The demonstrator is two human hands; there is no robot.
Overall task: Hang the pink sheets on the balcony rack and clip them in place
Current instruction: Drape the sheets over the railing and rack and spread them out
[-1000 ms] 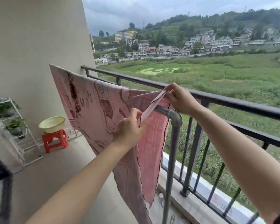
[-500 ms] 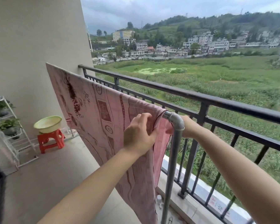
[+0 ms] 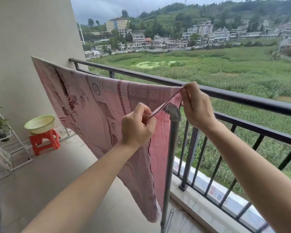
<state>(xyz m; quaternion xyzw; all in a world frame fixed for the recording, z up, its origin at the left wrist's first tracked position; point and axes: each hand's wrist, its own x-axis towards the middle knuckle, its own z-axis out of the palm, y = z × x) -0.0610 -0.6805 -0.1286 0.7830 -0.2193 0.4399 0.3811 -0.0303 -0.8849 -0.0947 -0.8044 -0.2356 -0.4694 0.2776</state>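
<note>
A pink patterned sheet (image 3: 94,105) hangs draped over the grey pipe rack (image 3: 172,128), stretching back toward the wall. My left hand (image 3: 137,125) pinches the sheet's near hem just left of the rack's elbow joint. My right hand (image 3: 196,105) pinches the same hem higher up, to the right of the joint, near the railing. The hem is pulled taut between both hands, lifted above the pipe end. No clips are visible.
A dark metal balcony railing (image 3: 242,100) runs along the right. At the left wall stand a red stool (image 3: 45,140) carrying a pale green basin (image 3: 39,123) and a white plant shelf (image 3: 2,132). Concrete floor lies below.
Half a second ago the sheet edge lay down on the pipe with my right hand behind the rack post. Now both hands have lifted the hem and pulled it taut above the elbow joint.
</note>
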